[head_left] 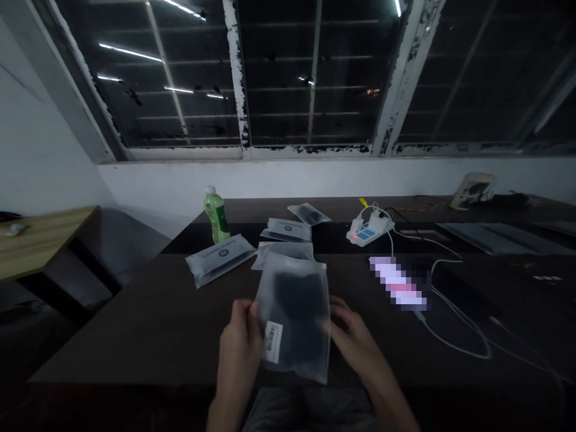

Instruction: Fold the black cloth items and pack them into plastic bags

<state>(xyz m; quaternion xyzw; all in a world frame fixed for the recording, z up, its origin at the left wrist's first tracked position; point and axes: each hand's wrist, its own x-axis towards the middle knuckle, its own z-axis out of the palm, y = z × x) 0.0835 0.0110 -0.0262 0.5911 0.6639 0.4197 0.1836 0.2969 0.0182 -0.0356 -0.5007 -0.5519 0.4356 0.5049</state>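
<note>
A frosted plastic bag [297, 300] with something dark inside and a white barcode label is held up over the table's front edge. My left hand [240, 336] pinches its left side, fingers closed on the edge. At the bag's right edge is my right hand [353, 336], its thumb seen dimly through or behind the plastic and its fingers curled round that side. Just beyond lie more frosted packets: one packet [222, 258] with printed lettering at the left, another printed packet [288, 228], and a smaller packet [309, 213] farthest back.
A green drink bottle [216, 215] stands behind the left packet. To the right sit a white power strip [369, 231] with plugs and a lit, blurred-out phone [398, 283], with a white cable [450, 351] looping across the dark table [148, 336].
</note>
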